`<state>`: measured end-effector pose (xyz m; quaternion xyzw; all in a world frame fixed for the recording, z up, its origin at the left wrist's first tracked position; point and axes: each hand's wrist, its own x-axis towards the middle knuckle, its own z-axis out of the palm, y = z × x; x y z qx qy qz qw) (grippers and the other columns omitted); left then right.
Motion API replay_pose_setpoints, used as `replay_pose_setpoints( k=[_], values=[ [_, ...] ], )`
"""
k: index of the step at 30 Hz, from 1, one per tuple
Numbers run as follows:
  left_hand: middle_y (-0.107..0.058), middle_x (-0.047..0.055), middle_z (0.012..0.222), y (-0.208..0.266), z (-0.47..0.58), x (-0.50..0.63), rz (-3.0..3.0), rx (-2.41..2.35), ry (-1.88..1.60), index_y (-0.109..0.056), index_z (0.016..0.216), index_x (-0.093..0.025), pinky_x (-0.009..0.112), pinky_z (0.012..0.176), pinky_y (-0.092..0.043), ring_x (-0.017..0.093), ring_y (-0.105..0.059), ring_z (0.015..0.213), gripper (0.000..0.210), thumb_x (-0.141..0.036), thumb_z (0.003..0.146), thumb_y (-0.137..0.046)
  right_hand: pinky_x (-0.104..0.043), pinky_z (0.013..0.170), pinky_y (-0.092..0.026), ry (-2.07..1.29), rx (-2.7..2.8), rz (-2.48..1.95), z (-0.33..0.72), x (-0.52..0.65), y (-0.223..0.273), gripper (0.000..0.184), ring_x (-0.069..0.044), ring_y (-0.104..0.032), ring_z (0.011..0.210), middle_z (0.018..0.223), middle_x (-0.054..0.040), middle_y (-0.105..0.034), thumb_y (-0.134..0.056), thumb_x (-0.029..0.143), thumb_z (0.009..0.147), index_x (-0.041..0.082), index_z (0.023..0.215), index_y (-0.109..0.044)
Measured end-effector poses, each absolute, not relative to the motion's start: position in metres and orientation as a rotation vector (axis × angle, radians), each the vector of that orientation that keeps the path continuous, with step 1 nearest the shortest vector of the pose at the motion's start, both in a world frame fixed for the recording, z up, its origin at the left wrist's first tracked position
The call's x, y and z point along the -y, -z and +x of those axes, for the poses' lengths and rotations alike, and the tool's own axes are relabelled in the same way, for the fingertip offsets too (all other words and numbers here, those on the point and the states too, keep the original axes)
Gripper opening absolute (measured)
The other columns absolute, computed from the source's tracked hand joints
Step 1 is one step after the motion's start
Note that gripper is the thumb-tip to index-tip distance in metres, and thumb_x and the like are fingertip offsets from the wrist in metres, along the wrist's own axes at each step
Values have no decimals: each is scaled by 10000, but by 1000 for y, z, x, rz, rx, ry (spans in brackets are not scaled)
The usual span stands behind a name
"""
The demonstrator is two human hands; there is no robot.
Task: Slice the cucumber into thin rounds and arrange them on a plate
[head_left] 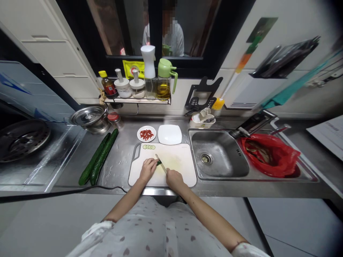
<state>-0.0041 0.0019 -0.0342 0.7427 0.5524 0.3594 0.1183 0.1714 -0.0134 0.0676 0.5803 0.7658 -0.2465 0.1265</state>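
My right hand (174,179) is closed round the handle of a kitchen knife (161,164), whose blade slants up and to the left over a white cutting board (187,160). Against the blade's left side is a short dark green piece of cucumber (159,162), mostly covered by my fingers. My left hand (148,169) grips that piece with bent fingers. Several thin cucumber slices (149,147) lie in an overlapping row at the board's upper left. Just behind the board are a small plate of chopped red pieces (146,134) and a bare white square plate (169,134).
Two whole cucumbers (104,157) lie left of the board, near a lidded steel pot (91,117) and a red-lidded jar (115,120). A sink (219,153) is at the right, with a red plastic bag (270,155) beyond. Above hangs a seasoning rack (138,101).
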Motion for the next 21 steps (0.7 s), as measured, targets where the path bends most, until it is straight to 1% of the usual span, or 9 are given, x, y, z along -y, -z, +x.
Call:
replay_pose_setpoints(
  k=[15,21],
  values=[
    [-611,61,962,36,-4,-1,2171,-1594,-1059,-621,1130,-248,351,824,-453,177,-546,910,282,-272,918,-438,-301,748,-447,681,-2235,1721,159,4,-63,277,-218,-639,939,964,-140,-676,-380,114,844,138,1064,-545],
    [-610,60,971,35,-3,-1,2189,-1612,-1055,-630,1107,-245,342,811,-458,177,-544,923,268,-272,915,-446,-306,754,-451,664,-2255,1728,160,4,-59,294,-221,-640,942,975,-151,-675,-359,113,853,126,1077,-548]
  ],
)
